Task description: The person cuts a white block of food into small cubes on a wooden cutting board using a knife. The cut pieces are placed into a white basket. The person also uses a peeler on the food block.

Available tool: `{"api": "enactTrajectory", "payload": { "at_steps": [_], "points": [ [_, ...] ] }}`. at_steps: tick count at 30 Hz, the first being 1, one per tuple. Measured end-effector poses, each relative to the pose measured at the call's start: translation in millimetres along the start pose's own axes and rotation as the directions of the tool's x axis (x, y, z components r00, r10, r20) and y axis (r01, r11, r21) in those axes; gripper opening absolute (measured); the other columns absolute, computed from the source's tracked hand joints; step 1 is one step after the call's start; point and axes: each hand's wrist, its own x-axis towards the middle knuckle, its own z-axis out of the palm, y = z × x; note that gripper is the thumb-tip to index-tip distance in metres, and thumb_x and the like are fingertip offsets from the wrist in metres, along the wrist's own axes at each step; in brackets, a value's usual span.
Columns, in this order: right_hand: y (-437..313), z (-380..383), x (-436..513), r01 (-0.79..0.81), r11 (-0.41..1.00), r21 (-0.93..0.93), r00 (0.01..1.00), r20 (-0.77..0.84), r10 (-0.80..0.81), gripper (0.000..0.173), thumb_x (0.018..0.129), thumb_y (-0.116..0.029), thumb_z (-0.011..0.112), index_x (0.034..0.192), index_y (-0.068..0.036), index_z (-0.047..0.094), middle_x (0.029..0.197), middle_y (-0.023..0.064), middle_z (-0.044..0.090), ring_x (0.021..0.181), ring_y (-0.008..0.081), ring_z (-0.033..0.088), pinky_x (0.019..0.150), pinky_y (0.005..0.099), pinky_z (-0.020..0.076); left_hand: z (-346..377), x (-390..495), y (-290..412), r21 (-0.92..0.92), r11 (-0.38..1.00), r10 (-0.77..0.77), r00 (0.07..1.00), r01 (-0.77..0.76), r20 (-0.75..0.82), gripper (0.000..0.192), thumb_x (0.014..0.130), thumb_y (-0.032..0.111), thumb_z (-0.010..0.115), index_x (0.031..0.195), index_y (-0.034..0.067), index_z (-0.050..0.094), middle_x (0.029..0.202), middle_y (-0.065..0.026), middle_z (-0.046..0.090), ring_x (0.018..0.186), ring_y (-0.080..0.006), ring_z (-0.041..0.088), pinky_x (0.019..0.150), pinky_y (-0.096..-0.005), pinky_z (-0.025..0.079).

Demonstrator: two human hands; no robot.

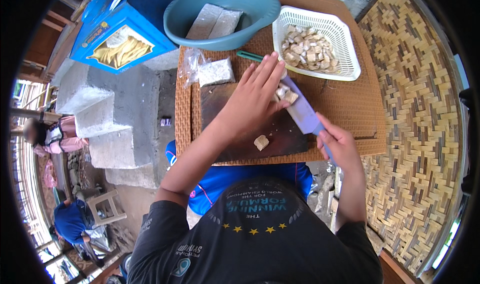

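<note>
My right hand (337,143) grips the handle of a knife with a wide purple blade (302,109), held slanting over the dark cutting board (240,141). Pale chunks that look like tempeh (288,95) lie against the blade, beside the thumb of my left hand (260,83). That hand is spread over the blade's far end with its fingers extended, hiding part of the blade. One loose chunk (261,143) rests near the board's close edge. Just beyond the blade tip stands a white plastic basket (347,55) holding many cut chunks.
A teal basin (225,43) with two pale blocks stands at the table's far left. Nearer are a whitish block (216,72), a clear plastic bag (192,64) and a green-handled tool (249,55). A blue box (82,55) and concrete steps (116,107) are left; two people are farther off.
</note>
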Motion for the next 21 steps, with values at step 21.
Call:
{"api": "enactTrajectory", "payload": {
  "at_steps": [21],
  "points": [
    [22,-62,10,0.241,0.954,-0.179,0.907,-0.309,-0.287,0.056,0.119,-0.015,0.079,0.173,-0.011,0.068,0.107,0.0059,0.082,0.083,0.0109,0.068,0.078,0.0303,0.0587,-34,-40,-55,-0.277,0.939,-0.183,0.978,0.204,0.100,0.080,0.113,0.031,0.085,0.181,0.005,0.050,0.186,-0.0241,0.052,0.170,-0.0459,0.051,0.137,-0.0533,0.047]
  ]
}}
